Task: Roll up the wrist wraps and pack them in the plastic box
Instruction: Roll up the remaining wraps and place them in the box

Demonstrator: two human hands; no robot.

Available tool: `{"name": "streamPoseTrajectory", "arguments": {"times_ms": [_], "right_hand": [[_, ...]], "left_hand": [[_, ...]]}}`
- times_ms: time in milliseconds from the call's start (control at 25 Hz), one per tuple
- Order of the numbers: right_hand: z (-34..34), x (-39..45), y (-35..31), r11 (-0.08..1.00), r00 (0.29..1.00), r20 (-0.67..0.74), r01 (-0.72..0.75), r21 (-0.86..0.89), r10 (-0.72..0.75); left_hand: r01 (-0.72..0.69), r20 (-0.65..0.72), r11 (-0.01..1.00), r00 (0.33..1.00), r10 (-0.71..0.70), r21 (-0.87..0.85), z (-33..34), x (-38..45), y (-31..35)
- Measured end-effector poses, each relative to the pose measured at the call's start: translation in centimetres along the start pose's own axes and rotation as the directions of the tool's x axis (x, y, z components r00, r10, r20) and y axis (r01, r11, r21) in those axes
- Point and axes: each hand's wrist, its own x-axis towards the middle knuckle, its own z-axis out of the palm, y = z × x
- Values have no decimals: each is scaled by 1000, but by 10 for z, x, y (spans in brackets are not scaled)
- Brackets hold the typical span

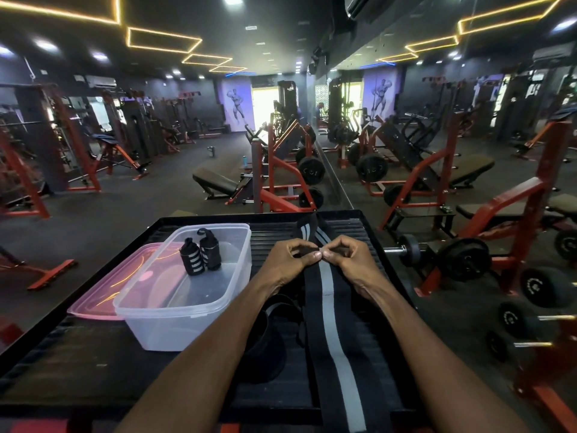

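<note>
I see both hands at the 12 o'clock end of a long black woven wrist wrap [327,307] with a grey centre stripe, laid flat along the ribbed black tray [359,226]. The left hand [288,260] and right hand [349,257] each pinch the wrap's fold with curled fingers, thumbs nearly meeting. At 10 o'clock from the hands stands the translucent rectangular plastic box [175,317]; two rolled wraps [199,254] stand upright inside. A glossy pink lid [100,295] lies against its 9 o'clock side.
</note>
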Motion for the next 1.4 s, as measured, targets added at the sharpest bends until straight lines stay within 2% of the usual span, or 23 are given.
{"name": "streamPoseTrajectory", "arguments": {"times_ms": [240, 360, 480, 600, 720, 920, 1000, 1080, 1160, 1280, 1400], "right_hand": [[2, -2, 0, 998, 997, 39, -65, 4, 64], [0, -2, -1, 999, 1000, 21, -13, -41, 14], [-1, -2, -2, 1000, 999, 38, -12, 18, 12], [3, -4, -5, 986, 993, 72, -98, 134, 89], [4, -4, -7, 970, 974, 118, -208, 123, 194], [2, -3, -7, 999, 999, 27, -33, -17, 34], [3, -3, -6, 999, 1000, 11, -20, 25, 20], [5, -2, -6, 995, 997, 19, -78, 63, 77], [4, -1, -3, 991, 990, 48, -134, 25, 133], [3, 0, -1, 996, 999, 16, -43, -75, 44], [4, -3, -6, 996, 1000, 0, 27, -80, -27]], "left_hand": [[-52, -46, 998, 998, 50, -40, -1, -1, 1], [-3, 18, 995, 1000, 5, -102, -1, -1, 0], [16, 1, 997, 1000, -16, -71, 0, -2, 2], [-35, -62, 998, 998, 31, -60, -1, -3, 1], [-52, -64, 998, 997, 49, -41, -2, -3, 0], [21, -1, 996, 1000, -21, -89, 0, -3, 1], [17, -42, 997, 999, -20, -74, 1, -3, 2], [7, -79, 999, 997, -11, -48, 3, -3, 5], [-9, -69, 999, 998, 6, -35, 2, -4, 6], [27, -28, 993, 999, -30, -111, 1, -4, 4], [60, -11, 991, 998, -62, -120, 3, -3, 4]]}}
